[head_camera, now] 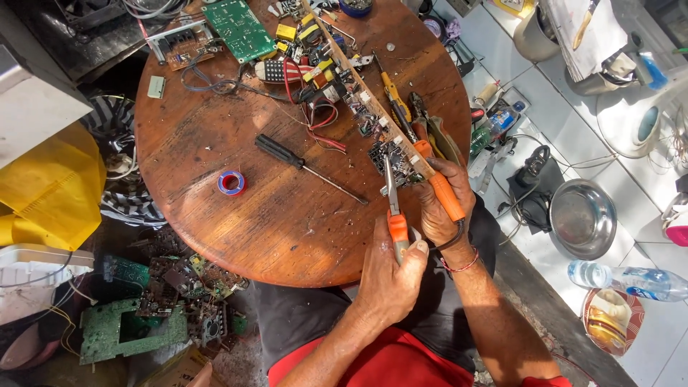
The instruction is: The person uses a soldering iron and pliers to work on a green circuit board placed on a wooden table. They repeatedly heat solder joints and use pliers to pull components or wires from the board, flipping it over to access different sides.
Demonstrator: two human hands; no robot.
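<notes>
left hand (pixel 390 276) fingers wrapped on pliers (pixel 393 208), nipping circuit board (pixel 390 159) | right hand (pixel 441 204) fingers gripping soldering iron (pixel 437 179), tip at same board | tabletop (pixel 215 136)

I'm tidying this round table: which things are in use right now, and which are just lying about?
In use:
left hand, orange-handled pliers
right hand, orange-handled soldering iron
long circuit board

Lying about:
black screwdriver
tape roll
green board
steel bowl
water bottle

Round table (pixel 287 215) reddish-brown wood. Tape roll (pixel 231 182) blue, red core. Screwdriver (pixel 281 152) handle black. Pliers (pixel 395 226) grips orange. Soldering iron (pixel 444 193) handle orange. Circuit board (pixel 239 29) green. Metal bowl (pixel 582 217) silver. Bag (pixel 54 190) yellow.
</notes>
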